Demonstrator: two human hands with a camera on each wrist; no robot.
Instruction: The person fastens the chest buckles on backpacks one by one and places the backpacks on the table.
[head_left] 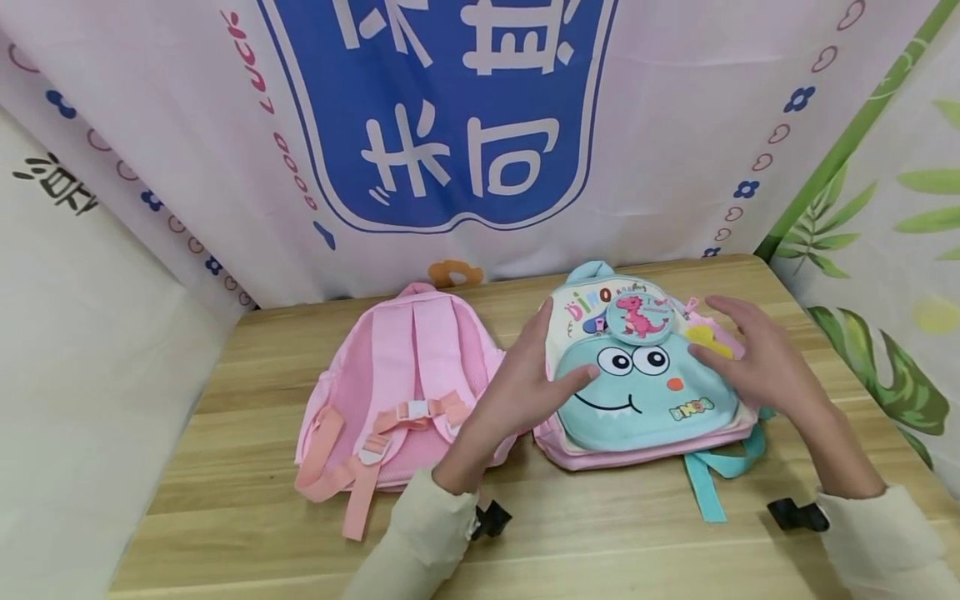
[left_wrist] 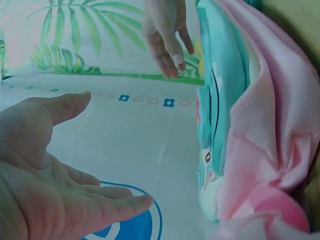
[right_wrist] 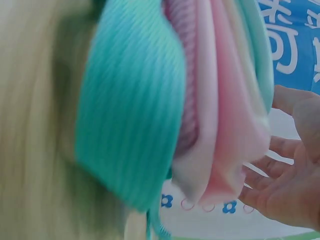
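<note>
A child's backpack (head_left: 637, 392) in teal, cream and pink lies face up on the table, with a cartoon dino face on its front pocket and a round dragon patch (head_left: 640, 319). Over its left side hovers my left hand (head_left: 525, 387), fingers spread and holding nothing; the left wrist view shows its palm apart from the bag. My right hand (head_left: 765, 358) is at the bag's right side, fingers extended, near a yellow piece (head_left: 708, 340). In the right wrist view a teal strap (right_wrist: 132, 105) hangs in front, beside the pink side of the bag.
To the left a pink backpack (head_left: 412, 383) lies with its shoulder straps up and peach webbing trailing forward. The wooden table (head_left: 600, 533) ends at a printed curtain (head_left: 660, 183) behind, with white cloth (head_left: 67, 358) on the left and leaf-patterned cloth (head_left: 900, 275) on the right.
</note>
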